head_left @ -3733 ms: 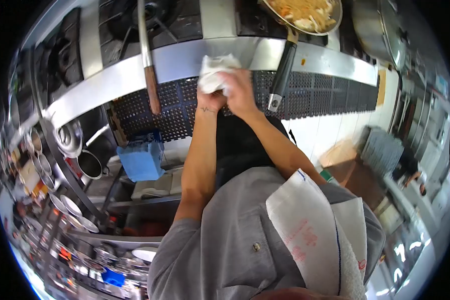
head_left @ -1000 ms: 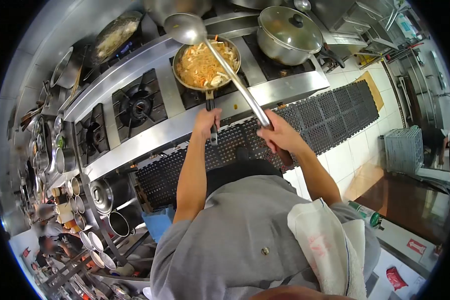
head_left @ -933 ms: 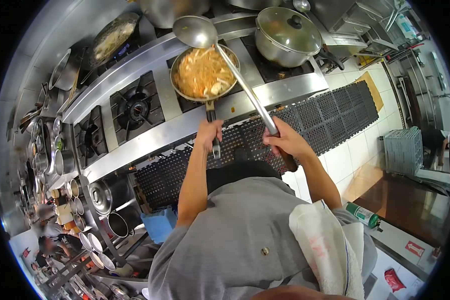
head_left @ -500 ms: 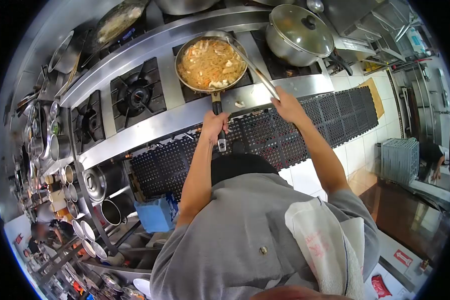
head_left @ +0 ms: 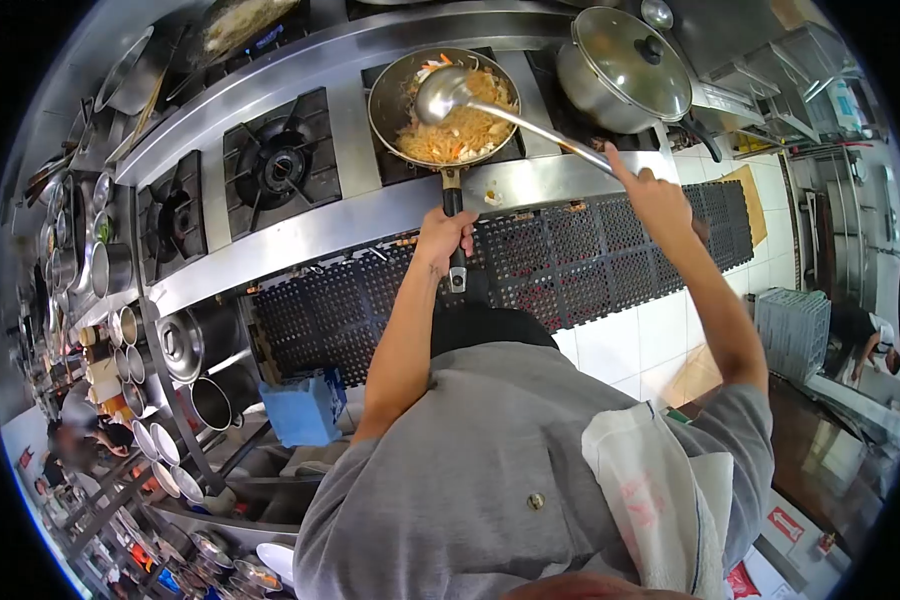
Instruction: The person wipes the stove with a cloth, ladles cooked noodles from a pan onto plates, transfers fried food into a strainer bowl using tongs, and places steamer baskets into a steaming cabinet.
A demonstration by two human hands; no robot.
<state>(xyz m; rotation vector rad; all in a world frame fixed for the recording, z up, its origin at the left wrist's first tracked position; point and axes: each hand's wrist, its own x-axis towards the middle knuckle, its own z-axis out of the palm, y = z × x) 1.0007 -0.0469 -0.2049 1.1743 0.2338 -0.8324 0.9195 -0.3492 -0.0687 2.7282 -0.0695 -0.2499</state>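
My left hand is closed round the black handle of a frying pan, which sits on a burner at the stove's front. Orange-brown noodles with white and orange pieces lie in the pan. My right hand grips the long metal handle of a ladle, with the index finger stretched along it. The ladle's bowl is over the noodles, inside the pan's rim; whether it touches them is hard to tell.
Right of the pan stands a lidded pot. A bare burner is to its left, and another pan is behind. A blue box stands low left. Other people are at the far left and right.
The cloth seen earliest in my hands is no longer there. The ladle has swung down from above the pan into it, my right hand has moved right, and the noodles have shifted.
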